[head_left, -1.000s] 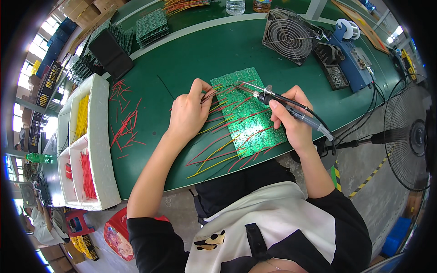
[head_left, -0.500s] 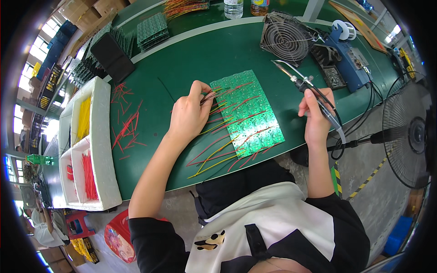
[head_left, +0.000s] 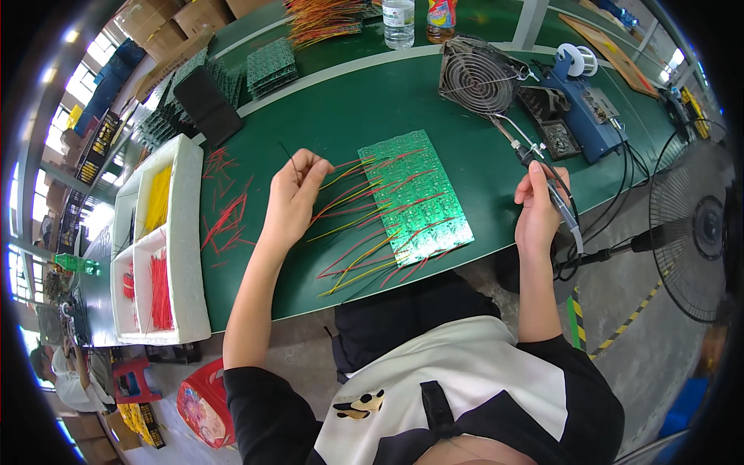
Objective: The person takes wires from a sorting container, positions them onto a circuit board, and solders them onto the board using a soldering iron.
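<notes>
My left hand (head_left: 293,203) is closed in a pinch just left of the circuit board, with a thin black wire (head_left: 285,149) sticking out past its fingers. Its fingertips are close to the end of a red wire on the board. The green circuit board panel (head_left: 422,178) lies flat on the table, with red and yellow wires (head_left: 349,203) fanning out from its left side and across its top. In my right hand (head_left: 538,209) is a soldering iron (head_left: 552,182) with a metal feed tube. Its tip points up and away from the board, toward the fan.
A white foam tray (head_left: 190,256) of yellow and red wires stands at left, loose red wires (head_left: 226,225) beside it. Behind are a square fan (head_left: 479,81), a blue solder unit (head_left: 581,108), stacked boards (head_left: 271,66) and two bottles (head_left: 399,23). A standing fan (head_left: 694,232) is at right.
My left hand has drawn back leftward from the board's edge. The soldering iron in my right hand has shifted slightly right and down, its tip now nearer the square fan.
</notes>
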Demonstrator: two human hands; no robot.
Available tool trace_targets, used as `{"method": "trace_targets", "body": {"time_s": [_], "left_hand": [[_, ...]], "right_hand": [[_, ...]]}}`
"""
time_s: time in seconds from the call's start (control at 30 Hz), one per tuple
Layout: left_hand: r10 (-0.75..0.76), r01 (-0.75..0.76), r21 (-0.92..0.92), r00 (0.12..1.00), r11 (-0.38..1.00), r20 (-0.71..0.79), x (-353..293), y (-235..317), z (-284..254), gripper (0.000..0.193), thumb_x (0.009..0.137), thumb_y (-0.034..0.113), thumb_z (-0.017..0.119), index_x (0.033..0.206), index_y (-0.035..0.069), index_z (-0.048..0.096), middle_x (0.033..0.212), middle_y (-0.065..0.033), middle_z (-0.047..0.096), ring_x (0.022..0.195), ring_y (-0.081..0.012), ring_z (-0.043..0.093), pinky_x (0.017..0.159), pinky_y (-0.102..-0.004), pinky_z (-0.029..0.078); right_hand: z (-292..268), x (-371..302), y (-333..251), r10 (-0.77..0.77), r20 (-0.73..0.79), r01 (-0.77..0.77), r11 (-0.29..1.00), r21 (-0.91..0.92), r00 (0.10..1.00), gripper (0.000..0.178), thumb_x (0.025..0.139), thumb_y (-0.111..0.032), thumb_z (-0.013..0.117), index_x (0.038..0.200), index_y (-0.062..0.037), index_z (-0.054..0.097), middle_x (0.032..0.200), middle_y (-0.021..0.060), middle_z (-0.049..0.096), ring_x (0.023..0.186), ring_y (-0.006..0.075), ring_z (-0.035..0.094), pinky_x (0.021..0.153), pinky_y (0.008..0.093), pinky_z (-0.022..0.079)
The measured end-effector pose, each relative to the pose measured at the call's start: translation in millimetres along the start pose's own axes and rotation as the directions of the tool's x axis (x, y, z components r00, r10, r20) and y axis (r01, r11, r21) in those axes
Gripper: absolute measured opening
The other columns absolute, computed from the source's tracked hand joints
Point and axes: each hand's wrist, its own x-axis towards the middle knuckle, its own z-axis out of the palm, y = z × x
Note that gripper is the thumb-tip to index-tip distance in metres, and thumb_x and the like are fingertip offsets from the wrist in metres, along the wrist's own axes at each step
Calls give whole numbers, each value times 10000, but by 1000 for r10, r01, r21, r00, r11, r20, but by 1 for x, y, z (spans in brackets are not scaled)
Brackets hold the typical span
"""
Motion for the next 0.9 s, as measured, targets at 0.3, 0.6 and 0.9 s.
{"method": "trace_targets", "body": {"time_s": [0.3,0.6,0.9], "left_hand": [[-117,168,-335,979,927,168,-3,13,2,174,865,134,581,954,-15,599,602,74,337,495,-9,250,446,-187,198],[-228,245,-308,970,919,90,-14,19,11,122,789,86,679,811,17,581,616,66,478,514,11,334,442,-161,246],[-59,64,-161,998,985,33,-13,6,27,156,850,120,616,799,-13,552,619,58,442,553,-4,331,490,-174,271]], "right_hand": [[2,2,1,22,55,-22,1000,-7,998,169,842,-120,624,843,-34,479,633,52,544,500,86,490,478,201,399],[0,4,2,23,80,-22,1000,-14,997,172,838,-112,629,848,-30,477,636,56,548,509,84,506,483,196,414],[5,-2,0,41,147,-39,999,-22,988,179,832,-94,633,855,-28,469,638,67,559,498,87,511,463,199,417]]}}
